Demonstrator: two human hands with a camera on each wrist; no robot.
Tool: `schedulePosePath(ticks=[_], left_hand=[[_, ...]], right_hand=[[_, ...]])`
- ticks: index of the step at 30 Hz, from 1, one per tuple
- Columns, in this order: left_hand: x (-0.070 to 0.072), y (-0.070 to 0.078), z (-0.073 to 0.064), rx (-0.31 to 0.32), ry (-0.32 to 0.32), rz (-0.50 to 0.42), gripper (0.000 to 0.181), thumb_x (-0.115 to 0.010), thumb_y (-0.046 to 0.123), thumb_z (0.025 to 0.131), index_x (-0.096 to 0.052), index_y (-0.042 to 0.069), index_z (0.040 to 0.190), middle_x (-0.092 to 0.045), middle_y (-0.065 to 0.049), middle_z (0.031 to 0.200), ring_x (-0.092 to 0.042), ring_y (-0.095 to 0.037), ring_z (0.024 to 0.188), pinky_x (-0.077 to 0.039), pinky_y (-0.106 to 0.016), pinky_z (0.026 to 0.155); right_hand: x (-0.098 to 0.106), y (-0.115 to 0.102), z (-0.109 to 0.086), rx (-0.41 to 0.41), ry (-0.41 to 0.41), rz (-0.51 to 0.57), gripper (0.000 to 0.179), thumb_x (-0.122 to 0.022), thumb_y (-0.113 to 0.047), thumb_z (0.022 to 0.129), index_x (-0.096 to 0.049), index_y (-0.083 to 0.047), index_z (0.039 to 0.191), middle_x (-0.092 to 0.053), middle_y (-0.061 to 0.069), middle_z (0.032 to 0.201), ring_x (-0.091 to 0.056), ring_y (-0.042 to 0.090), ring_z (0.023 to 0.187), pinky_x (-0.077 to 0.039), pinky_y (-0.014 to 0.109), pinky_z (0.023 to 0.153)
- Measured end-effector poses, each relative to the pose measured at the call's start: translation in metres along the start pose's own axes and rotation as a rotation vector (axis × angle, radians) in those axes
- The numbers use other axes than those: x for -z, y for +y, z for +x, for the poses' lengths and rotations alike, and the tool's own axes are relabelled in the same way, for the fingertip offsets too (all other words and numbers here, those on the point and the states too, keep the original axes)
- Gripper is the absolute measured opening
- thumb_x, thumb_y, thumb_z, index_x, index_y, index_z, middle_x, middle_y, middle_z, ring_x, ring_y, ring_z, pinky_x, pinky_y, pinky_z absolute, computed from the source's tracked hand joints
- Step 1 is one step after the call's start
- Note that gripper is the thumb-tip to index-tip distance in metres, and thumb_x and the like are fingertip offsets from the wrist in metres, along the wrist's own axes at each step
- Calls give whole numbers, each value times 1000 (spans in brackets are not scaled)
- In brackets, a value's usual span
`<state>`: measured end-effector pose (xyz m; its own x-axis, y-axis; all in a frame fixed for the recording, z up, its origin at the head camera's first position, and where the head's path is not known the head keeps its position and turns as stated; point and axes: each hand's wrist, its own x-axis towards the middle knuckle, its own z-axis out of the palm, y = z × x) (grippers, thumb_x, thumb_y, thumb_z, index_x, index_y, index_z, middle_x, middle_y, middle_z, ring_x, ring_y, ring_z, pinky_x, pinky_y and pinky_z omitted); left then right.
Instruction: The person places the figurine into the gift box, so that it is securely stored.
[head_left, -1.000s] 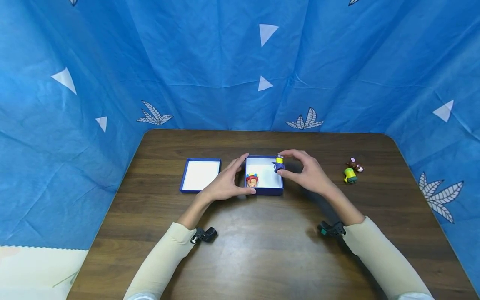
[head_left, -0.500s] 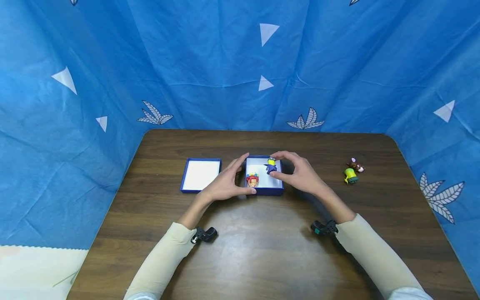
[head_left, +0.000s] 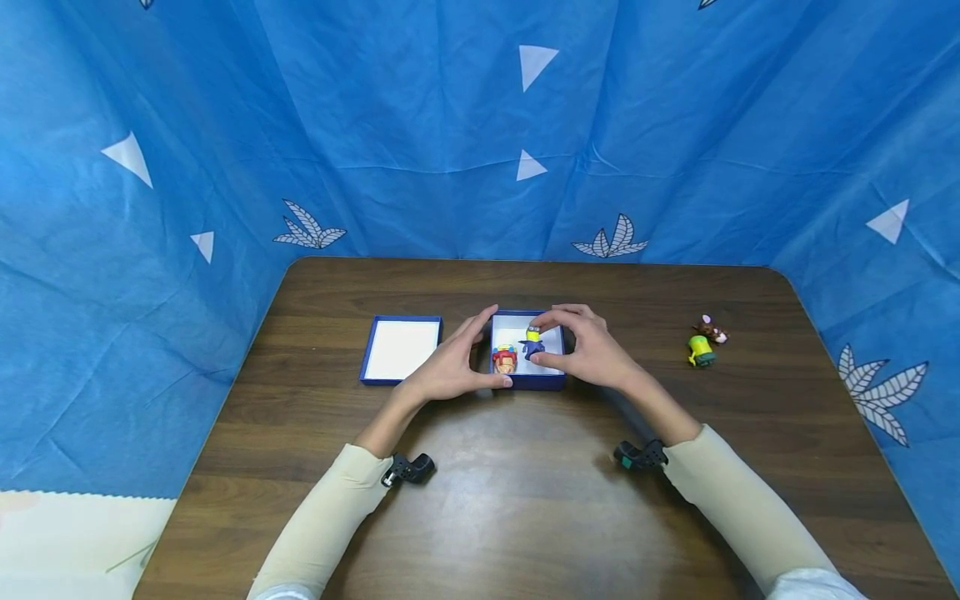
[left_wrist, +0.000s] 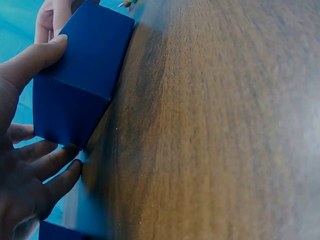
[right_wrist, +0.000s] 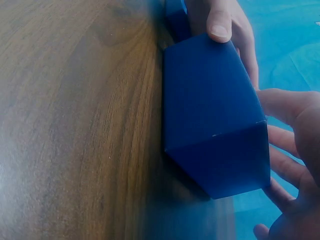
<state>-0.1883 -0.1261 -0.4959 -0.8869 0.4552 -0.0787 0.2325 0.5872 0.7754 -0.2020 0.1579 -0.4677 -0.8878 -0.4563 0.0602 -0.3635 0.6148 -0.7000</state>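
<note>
So from my end on the head cam, the right hand [head_left: 600,354] has a Minion-style figurine [head_left: 532,346], yellow up top and blue below, pinched between thumb and index finger, with the gap between them only about as wide as the toy is long. That little guy is inside the outline of the blue box [head_left: 536,382], right beside a red-and-tan figurine [head_left: 505,360] that's lying in the near left corner. Honestly I can't tell whether the pinched one touches the white bottom or hangs just above it, since the wrist cams mostly give me the box's outer walls and it's hidden behind them. The left hand [head_left: 453,367] is spread wide and has the box gripped at its left end, thumb pressed on the near wall by the rim, fingers along the left side, index reaching the far corner. Just left of that hand I've got a shallow blue-edged lid [head_left: 401,350] lying white side up on the wood-grain table [head_left: 480,517]. Well off to the right, a yellow-and-green figurine [head_left: 701,352] and a brown figurine [head_left: 708,328] lie close together. Behind everything I see a blue cloth [head_left: 450,125] printed with white triangles and leaves.
</note>
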Motion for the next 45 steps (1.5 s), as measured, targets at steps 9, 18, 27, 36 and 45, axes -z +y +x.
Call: schedulePosePath(ticks=[9,18,27,36,45], left_hand=[[0,0,0,6,-5,-9,120,-90,55,84,-12,35,174,-28,-6,177,-49,-38,155,-43,-62,124],[0,0,1,5,4,-15,119,-89,58,83,-11,45,172,-29,-5,177,-49,-37,155,-43,-61,125],[0,1,0,9,8,-9,121,-90,55,83,-12,39,173,-27,-7,178,-49,-38,155,-43,-62,124],[-1,0,-1,4,7,-13,122,-90,58,82,-12,39,174,-27,-6,178,-49,-37,155,-43,-62,124],[0,0,0,1,2,-9,121,-90,58,83,-11,40,173,-28,-6,178,-49,-37,155,-44,-61,124]], right_hand=[[-2,-3,1,14,-25,-70,48,-92,-34,86,-75,-18,129,-82,10,122,-35,39,156,-6,76,124],[-1,-10,5,3,-45,-230,48,-95,-35,84,-77,-19,126,-83,5,121,-38,40,154,-1,74,126],[-3,-15,10,-24,-97,-238,43,-96,-37,83,-80,-19,118,-84,2,112,-42,45,150,-1,76,125],[-7,-12,15,-24,-113,-284,40,-97,-41,80,-81,-21,111,-84,-3,103,-48,45,144,-3,78,124],[-8,-9,18,-28,-137,-257,37,-98,-38,79,-83,-23,109,-82,-7,95,-47,44,142,-4,78,122]])
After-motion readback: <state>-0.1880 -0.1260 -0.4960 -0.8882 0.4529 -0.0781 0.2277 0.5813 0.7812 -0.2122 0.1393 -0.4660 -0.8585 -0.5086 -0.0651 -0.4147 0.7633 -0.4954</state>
